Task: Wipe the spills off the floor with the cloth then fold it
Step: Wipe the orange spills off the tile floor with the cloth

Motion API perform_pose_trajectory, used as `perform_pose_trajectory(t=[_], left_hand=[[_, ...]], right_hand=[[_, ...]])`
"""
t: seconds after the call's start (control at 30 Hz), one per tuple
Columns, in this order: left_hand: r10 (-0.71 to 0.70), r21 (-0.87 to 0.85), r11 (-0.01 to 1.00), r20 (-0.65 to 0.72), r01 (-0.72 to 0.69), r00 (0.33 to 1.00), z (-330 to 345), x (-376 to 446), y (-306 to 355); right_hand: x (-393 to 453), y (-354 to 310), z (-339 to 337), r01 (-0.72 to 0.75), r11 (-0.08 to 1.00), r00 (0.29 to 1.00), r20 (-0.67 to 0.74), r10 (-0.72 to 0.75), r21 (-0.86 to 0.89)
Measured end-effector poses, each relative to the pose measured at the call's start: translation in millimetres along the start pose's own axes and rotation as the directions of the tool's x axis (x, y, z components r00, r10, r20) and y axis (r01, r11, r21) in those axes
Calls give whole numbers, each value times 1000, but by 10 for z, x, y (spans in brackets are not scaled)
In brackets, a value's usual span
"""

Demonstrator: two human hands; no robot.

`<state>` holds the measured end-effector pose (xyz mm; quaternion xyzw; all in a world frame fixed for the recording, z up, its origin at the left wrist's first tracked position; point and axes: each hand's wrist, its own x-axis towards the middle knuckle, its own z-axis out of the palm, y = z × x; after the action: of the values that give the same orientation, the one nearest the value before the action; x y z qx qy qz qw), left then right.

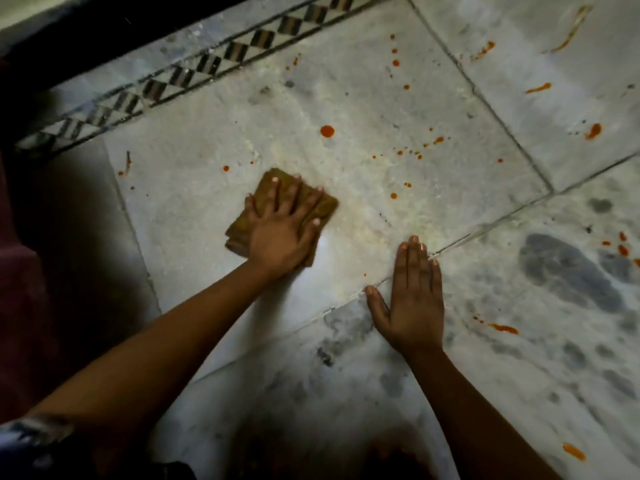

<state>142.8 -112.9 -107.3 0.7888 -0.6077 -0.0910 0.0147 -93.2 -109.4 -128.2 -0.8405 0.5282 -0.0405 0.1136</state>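
Floor (398, 109): large pale marble slabs, grey-veined, worn and scuffed, split by thin dark grout lines (491, 109) running diagonally across the view. Dark grey mottled patches (568, 268) on the slabs at right and lower centre. Inlaid border strip (194, 69) along the far edge, black and white triangles between two thin dark lines. Beyond the strip, a black band (104, 32), too dark to make out. Deep reddish mass (17, 271) at left, in shadow, form unclear. Light falls brightest on the central slab; corners fade to dark.
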Motion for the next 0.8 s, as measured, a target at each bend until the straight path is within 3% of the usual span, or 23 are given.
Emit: perform_pose_trajectory(t=[0.1, 0.23, 0.37, 0.53, 0.7, 0.8], left_hand=[[160, -4, 987, 27, -160, 987, 43, 55, 411], [416, 88, 906, 7, -414, 910, 136, -297, 474], [391, 82, 917, 15, -391, 920, 118, -526, 265], [317, 80, 939, 171, -334, 933, 24, -42, 679], [425, 76, 901, 54, -428, 904, 176, -444, 472], [379, 101, 919, 31, -380, 925, 158, -611, 143]], right_hand=[[9, -13, -5, -16, 1000, 1000, 21, 16, -10], [-73, 57, 2, -26, 999, 1000, 17, 26, -23], [-117, 83, -18, -23, 999, 1000, -5, 23, -28], [-110, 75, -37, -40, 999, 999, 23, 41, -25], [-102, 60, -41, -33, 999, 999, -2, 33, -19], [-111, 99, -50, -30, 999, 1000, 8, 30, -31]])
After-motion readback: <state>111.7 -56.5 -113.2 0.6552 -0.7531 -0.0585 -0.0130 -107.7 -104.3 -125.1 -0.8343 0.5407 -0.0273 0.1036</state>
